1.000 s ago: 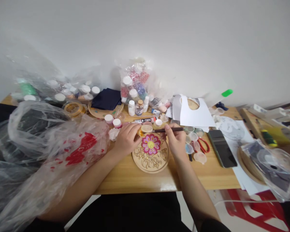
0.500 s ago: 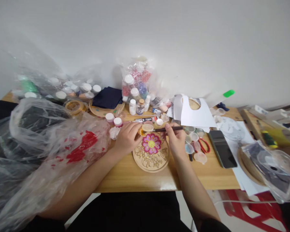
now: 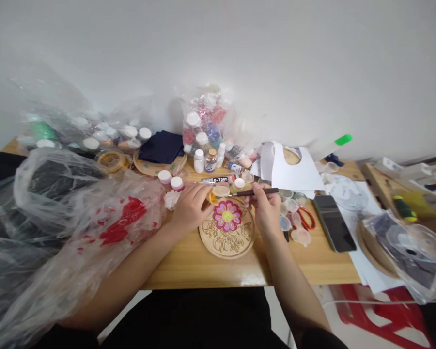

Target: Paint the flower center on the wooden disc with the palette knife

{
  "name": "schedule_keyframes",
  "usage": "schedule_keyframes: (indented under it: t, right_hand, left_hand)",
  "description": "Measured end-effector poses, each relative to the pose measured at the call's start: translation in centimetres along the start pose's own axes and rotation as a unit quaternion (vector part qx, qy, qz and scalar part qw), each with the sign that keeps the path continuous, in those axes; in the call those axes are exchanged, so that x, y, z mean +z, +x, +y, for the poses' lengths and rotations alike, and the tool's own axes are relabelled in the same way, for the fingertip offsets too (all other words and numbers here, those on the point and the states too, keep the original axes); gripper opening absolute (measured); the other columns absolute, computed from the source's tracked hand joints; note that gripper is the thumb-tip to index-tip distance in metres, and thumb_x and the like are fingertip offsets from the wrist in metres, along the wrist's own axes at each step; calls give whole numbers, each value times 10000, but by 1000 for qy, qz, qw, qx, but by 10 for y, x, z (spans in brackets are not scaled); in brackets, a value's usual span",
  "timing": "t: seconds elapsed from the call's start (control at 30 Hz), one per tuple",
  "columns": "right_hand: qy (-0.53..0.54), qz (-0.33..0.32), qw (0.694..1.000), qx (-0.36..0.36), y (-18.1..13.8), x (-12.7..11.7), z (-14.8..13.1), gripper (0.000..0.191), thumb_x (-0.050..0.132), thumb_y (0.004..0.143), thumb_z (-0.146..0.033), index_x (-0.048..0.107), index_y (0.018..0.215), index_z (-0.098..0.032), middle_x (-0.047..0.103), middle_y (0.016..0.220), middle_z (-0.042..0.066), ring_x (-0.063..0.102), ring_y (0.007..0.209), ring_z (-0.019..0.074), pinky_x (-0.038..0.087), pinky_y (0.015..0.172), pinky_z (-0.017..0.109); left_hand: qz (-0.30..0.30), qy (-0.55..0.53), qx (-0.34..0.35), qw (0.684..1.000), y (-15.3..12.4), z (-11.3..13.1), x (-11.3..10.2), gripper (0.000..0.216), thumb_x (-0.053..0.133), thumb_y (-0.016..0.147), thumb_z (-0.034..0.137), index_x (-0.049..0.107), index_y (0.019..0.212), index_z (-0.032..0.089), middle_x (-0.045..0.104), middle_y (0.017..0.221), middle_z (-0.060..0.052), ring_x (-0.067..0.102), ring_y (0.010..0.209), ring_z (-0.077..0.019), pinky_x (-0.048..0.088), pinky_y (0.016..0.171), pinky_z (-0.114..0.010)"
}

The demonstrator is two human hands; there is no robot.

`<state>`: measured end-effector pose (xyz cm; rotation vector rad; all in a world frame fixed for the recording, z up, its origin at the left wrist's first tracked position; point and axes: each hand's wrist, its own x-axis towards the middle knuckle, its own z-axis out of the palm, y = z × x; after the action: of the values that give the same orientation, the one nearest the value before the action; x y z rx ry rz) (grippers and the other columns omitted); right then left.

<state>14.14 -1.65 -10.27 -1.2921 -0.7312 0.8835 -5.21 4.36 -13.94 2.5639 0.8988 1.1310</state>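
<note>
My left hand (image 3: 193,207) is closed around a small pot of yellow material (image 3: 212,198), with a translucent lid (image 3: 223,190) hinged open beside it. A slim dark-handled tool (image 3: 260,192) lies level in the pinched fingers of my right hand (image 3: 266,212). Its thin metal end points left to the pot; the tip is too small to make out. Just below both hands rests a round wooden board (image 3: 227,252) with gold wire outlines. Near the board's top is a pink and purple flower (image 3: 227,216) with a yellow centre.
A B-7000 glue tube (image 3: 220,180) and small bottles (image 3: 199,161) stand behind. At right lie lids (image 3: 301,237), red-handled scissors (image 3: 307,218) and a phone (image 3: 334,224). A red-stained plastic bag (image 3: 131,189) covers the left. White jars (image 3: 177,183) sit by my left hand.
My right hand has shifted slightly to the right with the tool, drawing its end back a little. My left hand stays with the pot.
</note>
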Motion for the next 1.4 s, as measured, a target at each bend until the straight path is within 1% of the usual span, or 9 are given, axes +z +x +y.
schedule_keyframes:
  t: [0.13,0.3,0.43,0.53,0.67,0.87,1.13,1.3,1.4]
  right_hand:
    - [2,14,1000,0,0,1,-1,470,752,702,-658,515,659,-254,606,465,-50,516,375,123,378,371,267]
    - [32,35,999,-8,-1,0,-12,424,767,716,-557,507,622,-236,582,451,-54,482,377,99,344,376,242]
    - [34,40,998,-17,-6,-11,-27,410,783,711,-507,505,609,-224,559,438,-58,456,366,79,331,364,218]
    - [4,69,997,-36,-15,-23,-30,391,768,745,-492,519,618,-219,561,452,-60,462,371,75,340,369,214]
    - [-56,114,990,-53,-29,-37,-19,406,763,758,-526,530,619,-224,568,447,-50,480,364,99,351,360,239]
    - [-116,114,986,-39,-40,-45,0,388,727,792,-567,534,664,-255,609,492,-35,539,418,146,400,389,290]
    - [-144,112,981,-62,-39,-42,1,407,717,805,-566,531,640,-244,594,482,-33,493,407,125,393,396,287]
    - [-155,114,979,-60,-39,-40,1,411,722,802,-559,540,633,-231,594,480,-33,491,411,115,399,413,275]
    - [-163,113,978,-59,-39,-41,1,412,716,807,-566,549,645,-226,598,491,-31,502,423,119,400,417,276]
  left_hand:
    - [-4,1,-5,1000,0,-1,-1,322,642,847,141,595,1163,173,743,1095,-128,706,1025,-286,589,885,-453]
    - [21,20,10,1000,1,-2,-2,309,628,842,137,591,1149,153,739,1054,-129,705,982,-281,594,861,-431]
    - [30,28,12,999,2,-2,-1,284,631,850,160,586,1130,153,739,1030,-118,707,957,-272,599,836,-411]
    - [19,22,1,1000,1,-3,0,281,620,855,168,587,1134,161,737,1041,-115,704,968,-275,595,845,-426]
    - [14,8,-8,1000,-1,-4,2,283,628,856,181,593,1136,161,734,1049,-117,698,973,-279,590,849,-435]
    - [-2,12,-24,1000,-2,-4,2,293,635,847,186,601,1136,162,732,1094,-122,697,1024,-287,584,886,-443]
    - [7,14,-20,1000,-2,-2,2,269,618,862,194,598,1126,145,732,1072,-128,698,1007,-283,588,871,-431]
    - [-9,2,-39,999,-2,-3,3,306,623,843,177,599,1148,153,724,1108,-127,684,1043,-292,574,907,-458]
    - [-14,4,-40,999,-1,-3,2,308,629,837,172,598,1143,153,726,1100,-123,687,1038,-288,576,898,-449]
